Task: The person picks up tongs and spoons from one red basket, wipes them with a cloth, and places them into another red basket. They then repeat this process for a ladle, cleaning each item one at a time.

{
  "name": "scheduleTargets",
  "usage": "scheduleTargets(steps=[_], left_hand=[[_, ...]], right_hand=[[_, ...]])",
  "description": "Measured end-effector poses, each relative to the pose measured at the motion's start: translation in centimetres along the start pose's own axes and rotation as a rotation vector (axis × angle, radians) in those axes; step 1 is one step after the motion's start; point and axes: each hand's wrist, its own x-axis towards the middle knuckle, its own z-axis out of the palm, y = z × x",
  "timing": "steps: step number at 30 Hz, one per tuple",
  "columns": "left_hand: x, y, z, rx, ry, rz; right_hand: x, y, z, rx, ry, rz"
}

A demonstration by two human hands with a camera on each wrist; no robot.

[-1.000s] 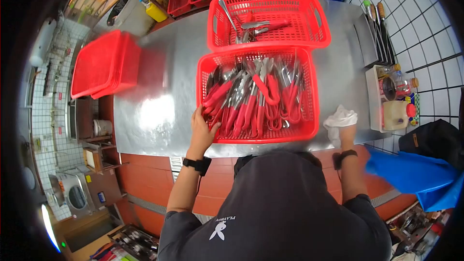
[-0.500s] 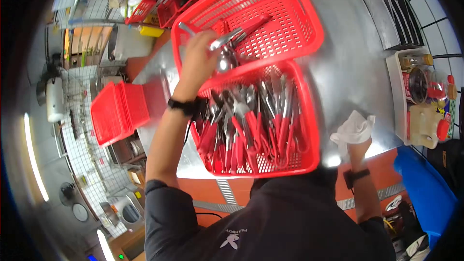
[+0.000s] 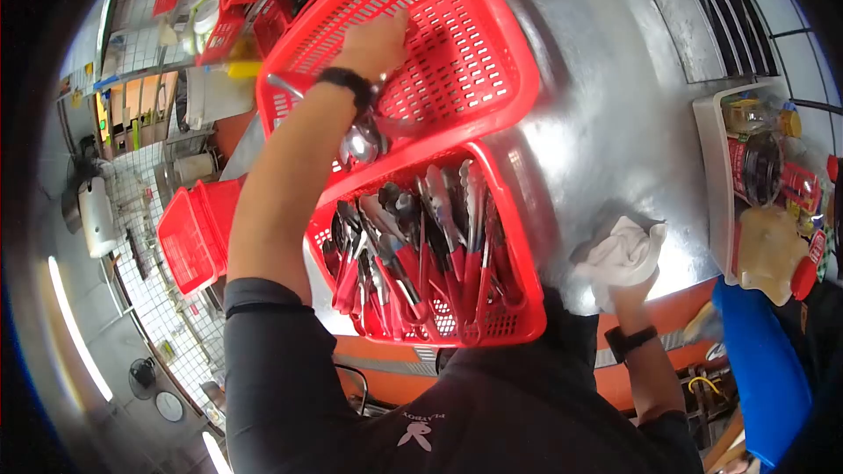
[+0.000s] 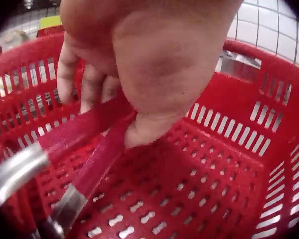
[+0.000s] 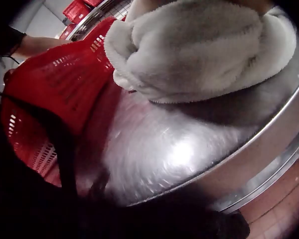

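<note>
In the head view the left hand (image 3: 373, 46) reaches into the upper red basket (image 3: 518, 88). The left wrist view shows that hand (image 4: 154, 64) with thumb and fingers round the red handles of metal tongs (image 4: 72, 134); the metal ends point to the lower left. Beside the wrist lies a shiny metal utensil (image 3: 358, 146). The lower red basket (image 3: 533, 320) holds many red-handled tongs (image 3: 457, 254). At the right, the right hand (image 3: 632, 294) holds a bunched white cloth (image 3: 625, 250) by the table's near edge, the cloth (image 5: 199, 50) covering most of its fingers.
A pale tray (image 3: 716, 180) with bottles and jars stands at the right edge, beyond it a rack of long dark items (image 3: 724, 13). Stacked red baskets (image 3: 189, 237) are at the left. Blue material (image 3: 764, 369) hangs near the right arm. The steel table (image 3: 580, 123) spreads between.
The left hand has moved from the lower basket's near left edge into the upper basket and taken hold of tongs there. The head view has shifted; the right hand still holds the cloth.
</note>
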Motion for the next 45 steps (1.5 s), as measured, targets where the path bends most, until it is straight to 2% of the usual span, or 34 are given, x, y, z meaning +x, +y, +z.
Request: scheduleTargets(steps=[1,3,4,6,8,9,10,11,13,15,16,17,18,19,20,21,23,24,25,26,27,28,30,31,32,33,34,35,36,39,41,42,43,45], left_hand=[[-0.7,-0.9,-1.1,-0.003,0.008,-0.015],[-2.7,-3.0,-4.0,-0.025,0.233,0.064],[-4.3,-4.2,-6.0,-0.023,0.248,0.04],[-9.4,-5.6,-10.9,-0.027,0.261,-0.001],[-14.6,-9.0,-12.4,-0.119,0.504,-0.068],[-18.8,-8.6,-14.3,-0.253,0.513,-0.237],[-22.2,-10.6,-13.3,-0.434,0.734,-0.182],[-25.9,-13.2,-12.1,-0.371,0.855,-0.273],[-33.5,-12.1,-9.1,-0.924,1.006,-0.254],[-39.2,-9.5,-4.0,-1.139,0.961,-0.322],[-41.5,-8.8,0.2,-0.862,0.95,-0.36],[-43.7,-4.9,0.9,-0.829,0.79,-0.454],[-45.0,-0.3,2.4,-1.162,0.776,-0.514],[-46.2,3.0,3.5,-1.216,0.643,-0.521],[-47.1,6.0,5.8,-1.319,0.697,-0.443],[-47.7,8.3,7.6,-1.423,0.754,-0.359],[-49.4,11.3,7.3,-1.956,0.513,-0.409],[-49.6,11.8,9.1,-2.062,0.484,-0.348],[-49.6,12.0,9.5,-2.29,0.477,-0.201],[-49.6,10.8,9.0,-2.265,0.301,-0.22],[-50.5,10.7,8.5,-2.237,0.108,-0.234],[-51.2,11.8,8.4,-2.287,0.101,-0.243],[-50.9,11.6,7.8,-2.077,0.19,-0.068],[-51.1,11.7,7.5,-2.089,0.203,-0.059],[-50.9,11.9,7.0,-2.003,0.215,0.043],[-50.6,12.1,6.6,-1.912,0.225,0.14],[-50.0,12.5,6.5,-1.764,0.305,0.241],[-49.7,13.1,5.7,-1.649,0.381,0.299],[-49.6,13.7,4.8,-1.538,0.329,0.358],[-49.8,14.1,3.8,-1.426,0.309,0.414],[-50.1,13.9,4.1,-1.249,0.393,0.334],[-50.6,14.0,4.0,-1.216,0.411,0.313],[-50.9,14.3,4.1,-1.219,0.407,0.309],[-51.2,14.5,4.1,-1.181,0.58,0.336]], right_hand=[[0.1,0.2,-0.1,-0.003,-0.001,-0.004],[0.2,0.0,0.1,-0.019,-0.003,-0.034],[0.5,-0.4,0.3,-0.016,-0.017,-0.059],[0.5,-1.5,0.7,-0.151,0.015,-0.225],[0.0,-2.5,0.7,-0.281,0.06,-0.39],[-0.1,-2.9,0.7,-0.341,0.094,-0.474],[0.3,-2.2,0.5,-0.331,0.077,-0.36],[0.3,-2.0,0.9,-0.317,0.091,-0.381],[0.6,-2.5,1.5,-0.336,0.102,-0.344],[0.8,-3.0,1.0,-0.374,0.111,-0.306],[0.8,-3.0,0.7,-0.398,0.104,-0.289],[0.9,-2.8,0.6,-0.404,0.111,-0.314],[1.2,-2.2,0.4,-0.519,0.124,-0.436],[1.7,-1.4,0.2,-0.639,0.135,-0.56],[2.4,-0.6,0.1,-0.761,0.148,-0.686],[3.7,0.6,0.5,-0.781,0.152,-0.717],[6.5,1.9,0.0,-0.511,0.152,-0.985],[6.9,-1.2,-0.7,-0.362,-0.236,-0.624],[4.2,-5.7,0.0,-0.054,-0.254,-0.511],[0.9,-9.5,0.8,0.238,-0.256,-0.375],[-0.2,-11.5,0.5,0.313,-0.274,-0.301],[-2.2,-14.8,0.4,0.395,-0.412,-0.2],[-7.2,-21.4,1.7,0.386,-0.494,-0.206],[-9.3,-22.6,2.0,0.398,-0.56,-0.179],[-9.8,-22.0,2.4,0.336,-0.605,-0.215],[-10.6,-22.2,2.6,0.052,-0.722,-0.449],[-10.1,-20.6,3.2,0.051,-0.837,-0.401],[-14.2,-22.7,4.7,-0.238,-0.804,-0.587],[-16.9,-22.6,6.6,-0.177,-0.767,-0.632],[-17.8,-22.4,8.4,0.242,-0.76,-0.101],[-16.7,-21.9,8.3,0.442,-0.52,-0.243],[-17.7,-23.7,8.1,0.456,-0.441,-0.39],[-14.9,-23.0,6.1,0.497,-0.55,-0.383],[-13.9,-24.9,4.9,0.369,-0.65,-0.514]])
